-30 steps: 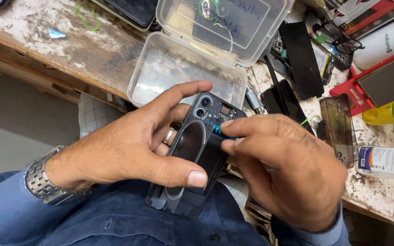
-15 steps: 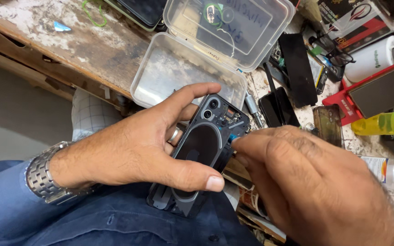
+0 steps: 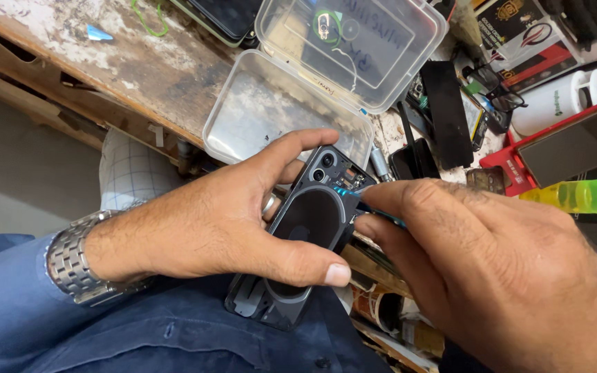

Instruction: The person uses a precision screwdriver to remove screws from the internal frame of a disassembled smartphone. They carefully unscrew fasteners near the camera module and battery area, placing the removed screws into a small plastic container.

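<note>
My right hand (image 3: 513,276) has swung in closer over the last second, pinching a blue-tipped tool (image 3: 364,200) onto the opened phone (image 3: 309,231) near its cameras, so the prying looks underway. My left hand (image 3: 222,221) grips the phone over my lap, long axis tilted, camera end toward the clear plastic box (image 3: 278,110) beyond.

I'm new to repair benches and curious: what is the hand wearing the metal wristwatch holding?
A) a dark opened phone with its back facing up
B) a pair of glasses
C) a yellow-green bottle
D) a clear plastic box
A: the left hand, the one with the metal wristwatch, grips the dark opened phone over the lap, while the clear plastic box sits open on the bench behind it.
</note>
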